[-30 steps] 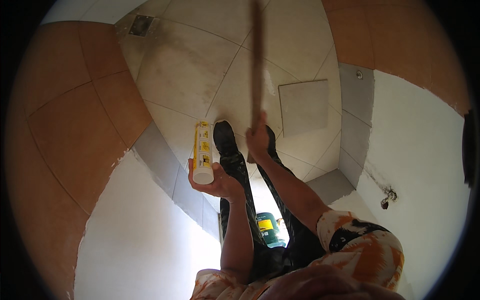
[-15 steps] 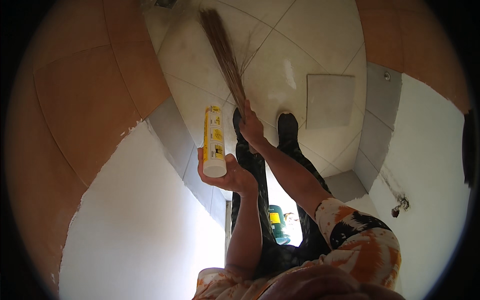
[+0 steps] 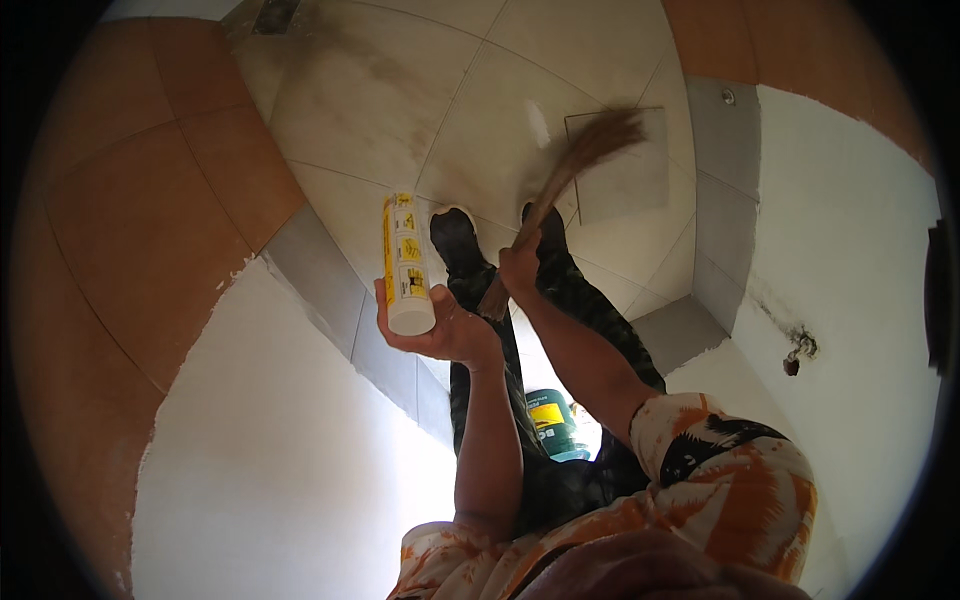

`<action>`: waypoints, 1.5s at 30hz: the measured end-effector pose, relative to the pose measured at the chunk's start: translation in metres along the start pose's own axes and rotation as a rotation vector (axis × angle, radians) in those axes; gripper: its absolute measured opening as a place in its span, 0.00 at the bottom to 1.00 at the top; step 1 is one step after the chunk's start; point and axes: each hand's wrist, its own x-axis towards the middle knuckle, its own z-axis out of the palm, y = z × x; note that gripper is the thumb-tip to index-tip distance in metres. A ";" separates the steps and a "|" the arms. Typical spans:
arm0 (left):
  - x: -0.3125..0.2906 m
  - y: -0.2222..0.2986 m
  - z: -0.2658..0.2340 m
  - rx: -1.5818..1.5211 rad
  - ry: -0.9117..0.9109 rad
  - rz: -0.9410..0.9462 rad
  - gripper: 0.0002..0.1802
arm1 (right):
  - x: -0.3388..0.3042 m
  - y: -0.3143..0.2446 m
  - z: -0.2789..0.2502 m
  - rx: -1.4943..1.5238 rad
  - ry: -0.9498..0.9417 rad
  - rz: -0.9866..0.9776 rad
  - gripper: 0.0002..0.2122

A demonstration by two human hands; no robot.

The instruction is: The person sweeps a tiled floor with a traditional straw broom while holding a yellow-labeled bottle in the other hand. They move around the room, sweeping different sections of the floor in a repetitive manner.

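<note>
- Left hand [image 3: 440, 325], raised at the middle of the view, is curled around the lower end of a tall white bottle with yellow labels [image 3: 405, 262]; the bottle stands nearly upright, its top pointing to the far side.
- Right hand [image 3: 520, 270], just right of the left and a little farther out, is clenched in a fist on the handle end of a bundled straw broom [image 3: 575, 170].
- From that fist the broom slants away to the far right; its bristle head is motion-blurred over a square inset panel [image 3: 625, 165] in the pale tiled floor [image 3: 360, 110].
- Two dark shoes [image 3: 455, 235] stand on the tiles just beyond the hands, on legs in dark patterned trousers [image 3: 580, 300].
- Between the legs, nearer the body, sits a green container with a yellow label [image 3: 550, 420].
- A drain grate [image 3: 275, 15] lies at the far left corner of the floor, with a greyish smear spread across the tiles near it.
- Orange-brown wall tiles [image 3: 130, 220] rise on the left, white plaster [image 3: 290, 450] below them; a white wall with a dark hole [image 3: 795, 350] closes the right.
- Judged from the blur, a sweeping or scrubbing stroke across the floor is under way, with the bottle held clear. The next move likely calls for bringing the bristles back across the smeared tiles towards the drain, or tipping the bottle over them.
</note>
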 end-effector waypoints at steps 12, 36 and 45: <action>-0.001 -0.008 0.001 0.061 -0.183 0.113 0.38 | -0.084 0.006 -0.046 -0.200 -0.163 -0.108 0.45; -0.057 0.160 -0.184 -0.051 -0.334 0.278 0.34 | -0.229 0.081 -0.080 0.225 -0.376 -0.026 0.46; -0.040 0.140 -0.225 0.101 -0.278 0.328 0.34 | -0.241 0.096 -0.072 0.301 -0.184 0.129 0.46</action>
